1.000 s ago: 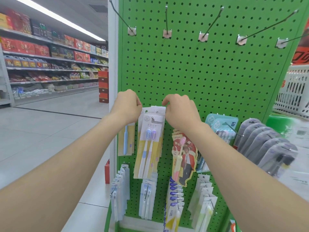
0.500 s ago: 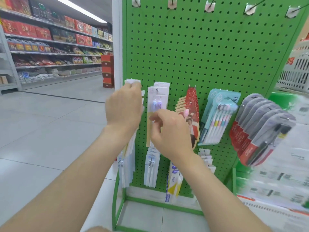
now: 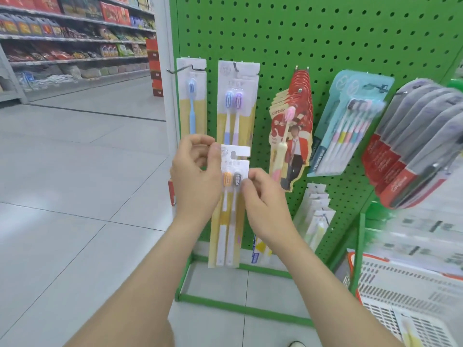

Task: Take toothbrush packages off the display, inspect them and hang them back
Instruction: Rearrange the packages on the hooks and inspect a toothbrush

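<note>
A long yellow-and-white package (image 3: 229, 221) with two toothbrushes, orange- and grey-headed, hangs upright between my hands in front of the green pegboard display (image 3: 313, 38). My left hand (image 3: 196, 176) pinches its upper left edge near the hanging slot. My right hand (image 3: 263, 199) pinches its right edge beside the brush heads. On the hooks behind hang a single blue toothbrush pack (image 3: 191, 96) and a twin blue-and-purple pack (image 3: 236, 101).
Red cartoon-figure packs (image 3: 292, 136), a teal multi-brush pack (image 3: 350, 121) and grey-and-red packs (image 3: 413, 146) hang to the right. A white basket (image 3: 411, 291) stands at lower right. Lower white packs (image 3: 314, 211) hang below. An aisle with stocked shelves (image 3: 75, 33) opens to the left.
The twin-brush package has come off its hook and moved down and toward me, held by both hands. My view has dropped lower on the display.
</note>
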